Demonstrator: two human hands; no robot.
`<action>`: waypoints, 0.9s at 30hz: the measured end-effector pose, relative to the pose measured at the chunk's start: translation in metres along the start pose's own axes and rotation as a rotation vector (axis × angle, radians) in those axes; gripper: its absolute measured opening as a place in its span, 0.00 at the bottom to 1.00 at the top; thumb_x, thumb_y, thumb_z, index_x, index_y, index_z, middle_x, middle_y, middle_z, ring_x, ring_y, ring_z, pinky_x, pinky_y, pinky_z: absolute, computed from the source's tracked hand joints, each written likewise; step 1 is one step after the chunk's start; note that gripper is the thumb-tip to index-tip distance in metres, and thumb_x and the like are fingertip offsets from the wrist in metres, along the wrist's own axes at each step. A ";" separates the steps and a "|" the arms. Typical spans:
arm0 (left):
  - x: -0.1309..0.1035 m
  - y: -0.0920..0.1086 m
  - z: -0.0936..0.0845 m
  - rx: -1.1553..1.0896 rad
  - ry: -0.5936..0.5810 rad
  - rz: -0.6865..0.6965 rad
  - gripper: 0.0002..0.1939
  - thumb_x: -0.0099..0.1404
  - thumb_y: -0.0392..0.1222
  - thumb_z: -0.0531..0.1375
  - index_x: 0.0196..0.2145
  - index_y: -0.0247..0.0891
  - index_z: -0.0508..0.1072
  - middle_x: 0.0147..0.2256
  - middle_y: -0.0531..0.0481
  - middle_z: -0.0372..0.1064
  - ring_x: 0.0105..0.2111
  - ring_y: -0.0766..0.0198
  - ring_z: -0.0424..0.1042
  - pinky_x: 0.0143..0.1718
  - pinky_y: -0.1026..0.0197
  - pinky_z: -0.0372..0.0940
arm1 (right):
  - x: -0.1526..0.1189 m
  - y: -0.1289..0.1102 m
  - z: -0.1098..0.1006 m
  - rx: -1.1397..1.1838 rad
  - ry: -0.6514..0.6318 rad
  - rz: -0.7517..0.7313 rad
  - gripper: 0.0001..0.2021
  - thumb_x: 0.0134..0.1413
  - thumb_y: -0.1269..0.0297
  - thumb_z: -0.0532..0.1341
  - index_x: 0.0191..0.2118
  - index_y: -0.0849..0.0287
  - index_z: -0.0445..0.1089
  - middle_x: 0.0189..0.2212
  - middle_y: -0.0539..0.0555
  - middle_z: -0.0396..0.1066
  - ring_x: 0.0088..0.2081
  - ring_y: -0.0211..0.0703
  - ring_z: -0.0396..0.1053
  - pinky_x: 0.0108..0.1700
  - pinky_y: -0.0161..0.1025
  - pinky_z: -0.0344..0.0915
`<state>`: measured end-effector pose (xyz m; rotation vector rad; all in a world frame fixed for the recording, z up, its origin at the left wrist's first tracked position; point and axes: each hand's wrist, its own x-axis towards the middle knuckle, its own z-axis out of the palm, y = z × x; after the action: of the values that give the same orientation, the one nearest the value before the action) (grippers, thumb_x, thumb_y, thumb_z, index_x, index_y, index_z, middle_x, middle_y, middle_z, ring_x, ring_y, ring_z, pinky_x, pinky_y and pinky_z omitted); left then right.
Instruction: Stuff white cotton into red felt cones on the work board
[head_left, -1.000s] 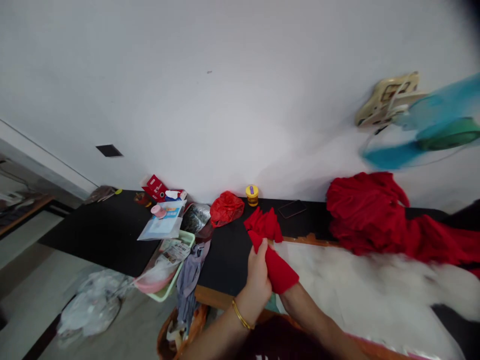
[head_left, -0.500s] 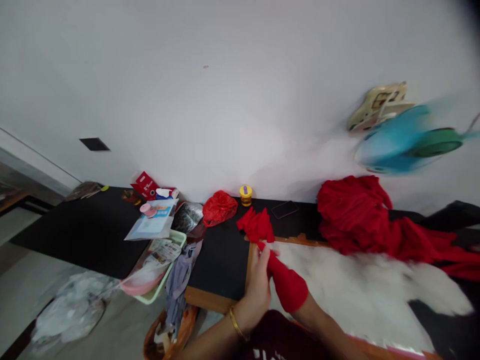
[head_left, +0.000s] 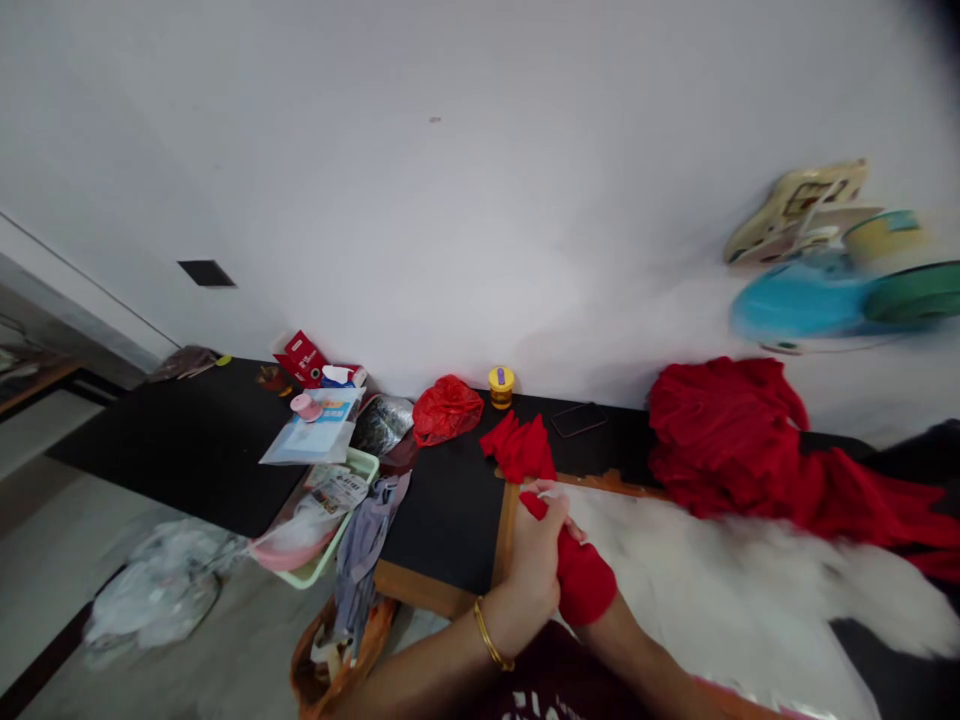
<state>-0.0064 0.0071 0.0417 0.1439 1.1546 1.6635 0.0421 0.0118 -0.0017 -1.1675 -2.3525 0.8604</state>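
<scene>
A red cloth tube [head_left: 589, 585], shaped like a glove or sleeve, covers my right hand [head_left: 574, 560] down to the wrist. My left hand [head_left: 536, 560], with a gold bangle on its wrist, is closed around the front of this red cloth. The fingers of my right hand are hidden under the fabric and behind my left hand. Just beyond both hands, a crumpled pile of red cloth pieces [head_left: 525, 450] lies on the black tabletop [head_left: 457, 515].
White fluffy stuffing [head_left: 675, 540] lies to the right, with a large heap of red fabric [head_left: 720, 440] behind it. A yellow-lidded jar [head_left: 501, 387], a phone [head_left: 579, 419] and a red plastic bag [head_left: 448, 410] stand along the wall. A green basket [head_left: 364, 465] is at left.
My left hand has moved further over the red cloth on my right hand and wraps around its front. The view has shifted slightly.
</scene>
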 end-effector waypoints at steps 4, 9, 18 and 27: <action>-0.011 -0.007 0.000 0.047 -0.066 -0.026 0.21 0.53 0.44 0.68 0.41 0.40 0.65 0.15 0.61 0.62 0.17 0.68 0.62 0.27 0.63 0.62 | 0.005 -0.002 0.015 -0.010 -0.027 0.035 0.10 0.65 0.64 0.58 0.49 0.53 0.72 0.39 0.57 0.74 0.40 0.47 0.73 0.43 0.47 0.73; -0.009 -0.006 -0.013 -0.088 -0.114 -0.194 0.20 0.47 0.42 0.71 0.35 0.38 0.68 0.14 0.62 0.57 0.17 0.69 0.62 0.29 0.61 0.63 | -0.007 0.011 0.015 -0.011 -0.087 0.078 0.14 0.59 0.72 0.54 0.46 0.53 0.73 0.31 0.57 0.73 0.35 0.49 0.74 0.37 0.40 0.72; -0.014 0.002 -0.013 -0.058 -0.243 -0.315 0.20 0.46 0.43 0.73 0.34 0.37 0.70 0.15 0.61 0.57 0.20 0.64 0.68 0.32 0.59 0.64 | -0.025 0.006 -0.005 -0.009 -0.122 0.104 0.10 0.66 0.59 0.58 0.48 0.56 0.71 0.44 0.55 0.73 0.41 0.42 0.72 0.43 0.42 0.72; -0.011 -0.011 -0.023 -0.093 -0.221 -0.355 0.21 0.48 0.44 0.72 0.37 0.37 0.70 0.17 0.59 0.62 0.22 0.63 0.71 0.33 0.59 0.65 | -0.029 0.010 -0.004 -0.008 -0.128 0.102 0.08 0.60 0.64 0.63 0.45 0.55 0.73 0.38 0.57 0.76 0.39 0.46 0.75 0.42 0.41 0.72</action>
<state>-0.0074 -0.0158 0.0266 0.0572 0.8769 1.3467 0.0677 -0.0056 -0.0074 -1.2808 -2.4161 0.9885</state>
